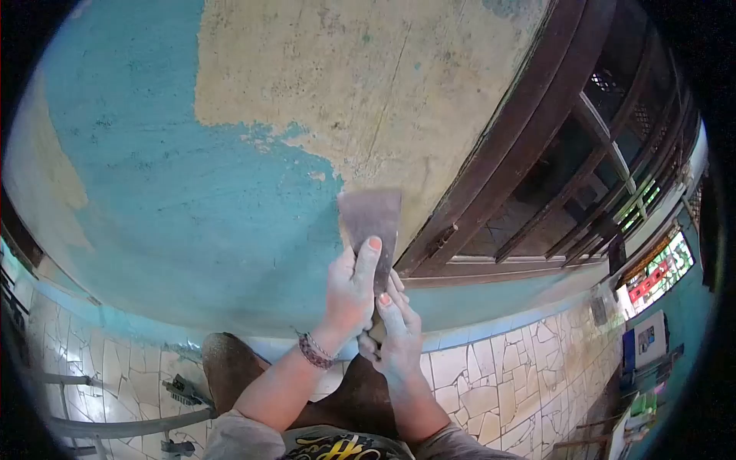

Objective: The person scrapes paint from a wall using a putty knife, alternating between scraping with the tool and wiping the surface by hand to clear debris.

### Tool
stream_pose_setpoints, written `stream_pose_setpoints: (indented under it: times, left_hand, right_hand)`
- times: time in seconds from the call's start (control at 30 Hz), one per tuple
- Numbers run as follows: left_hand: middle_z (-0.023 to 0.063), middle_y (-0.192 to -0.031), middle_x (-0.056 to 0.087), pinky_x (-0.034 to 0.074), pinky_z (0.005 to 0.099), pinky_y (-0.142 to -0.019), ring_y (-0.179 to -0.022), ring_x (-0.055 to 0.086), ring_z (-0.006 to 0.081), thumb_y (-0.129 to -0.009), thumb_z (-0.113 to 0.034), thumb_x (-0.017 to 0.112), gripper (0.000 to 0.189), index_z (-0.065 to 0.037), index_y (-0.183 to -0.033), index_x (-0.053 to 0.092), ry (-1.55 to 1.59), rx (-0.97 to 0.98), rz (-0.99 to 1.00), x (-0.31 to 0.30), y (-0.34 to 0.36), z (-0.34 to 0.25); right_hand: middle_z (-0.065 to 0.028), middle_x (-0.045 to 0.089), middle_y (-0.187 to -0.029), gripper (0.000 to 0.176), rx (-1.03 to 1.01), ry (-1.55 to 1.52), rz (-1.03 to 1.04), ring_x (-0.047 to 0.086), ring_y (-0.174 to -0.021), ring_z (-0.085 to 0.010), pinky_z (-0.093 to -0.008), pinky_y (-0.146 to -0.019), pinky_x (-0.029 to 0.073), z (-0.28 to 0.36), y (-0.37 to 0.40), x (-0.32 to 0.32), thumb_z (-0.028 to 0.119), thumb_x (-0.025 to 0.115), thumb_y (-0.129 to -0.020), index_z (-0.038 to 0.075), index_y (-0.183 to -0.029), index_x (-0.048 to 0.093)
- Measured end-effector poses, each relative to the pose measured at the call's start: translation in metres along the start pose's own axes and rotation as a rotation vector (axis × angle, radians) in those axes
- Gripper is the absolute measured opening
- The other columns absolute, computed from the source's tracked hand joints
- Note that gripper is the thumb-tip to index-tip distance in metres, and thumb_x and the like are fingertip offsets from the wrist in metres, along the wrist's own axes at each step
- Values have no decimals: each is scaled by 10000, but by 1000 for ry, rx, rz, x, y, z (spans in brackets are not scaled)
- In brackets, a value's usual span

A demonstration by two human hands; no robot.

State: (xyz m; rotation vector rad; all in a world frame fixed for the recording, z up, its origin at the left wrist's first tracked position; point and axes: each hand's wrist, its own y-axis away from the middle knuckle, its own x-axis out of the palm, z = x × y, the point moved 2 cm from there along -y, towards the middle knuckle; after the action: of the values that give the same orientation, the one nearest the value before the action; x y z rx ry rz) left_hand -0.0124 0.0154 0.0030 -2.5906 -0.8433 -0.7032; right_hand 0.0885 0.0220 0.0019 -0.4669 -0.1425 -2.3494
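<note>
Both my hands grip one paint scraper (371, 211), its wide flat blade pointing up against the wall. My left hand (351, 287) wraps the upper part, thumb laid along the base of the blade. Lower down, my right hand (399, 330) closes around the handle, which is mostly hidden by fingers. Pale dust coats both hands. The blade's edge lies where blue paint (207, 199) meets a bare beige patch (307, 69) with a ragged, flaking border. A bracelet circles my left wrist.
To the right is a brown wooden window frame (491, 169) with bars and a latch. Below, the floor (491, 376) has broken-tile paving. A curved metal rail (138, 428) stands at lower left near my knee. Various items line the far right wall.
</note>
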Motion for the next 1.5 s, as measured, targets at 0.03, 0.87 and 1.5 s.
stream_pose_setpoints:
  times: [0.03, 0.87, 1.5]
  left_hand:
    - [132, -658, 609, 534, 324, -489, -525, 629, 212, -973, -405, 519, 386, -20, -936, 500, -27, 5, -14, -5, -3, 12]
    - [99, -638, 595, 508, 307, -458, -507, 603, 185, -975, -394, 523, 384, -14, -924, 523, -102, 155, -82, 0, -13, 2]
    - [116, -655, 608, 488, 288, -481, -520, 592, 172, -982, -401, 508, 382, -20, -956, 522, 11, 82, -30, 10, -8, -5]
  right_hand:
    - [-53, 487, -935, 554, 11, -9, 1, 455, -490, -79, -208, -325, 317, 0, 1, -2, 259, 501, -979, 33, -1454, 326]
    - [-76, 458, -1345, 449, -45, 17, -16, 485, -602, -45, -199, -395, 371, 12, -7, 4, 186, 496, -990, -57, -1364, 443]
    - [-109, 384, -1407, 442, -72, 49, -50, 481, -596, -64, -208, -357, 353, 14, -6, 2, 197, 495, -995, -45, -1362, 452]
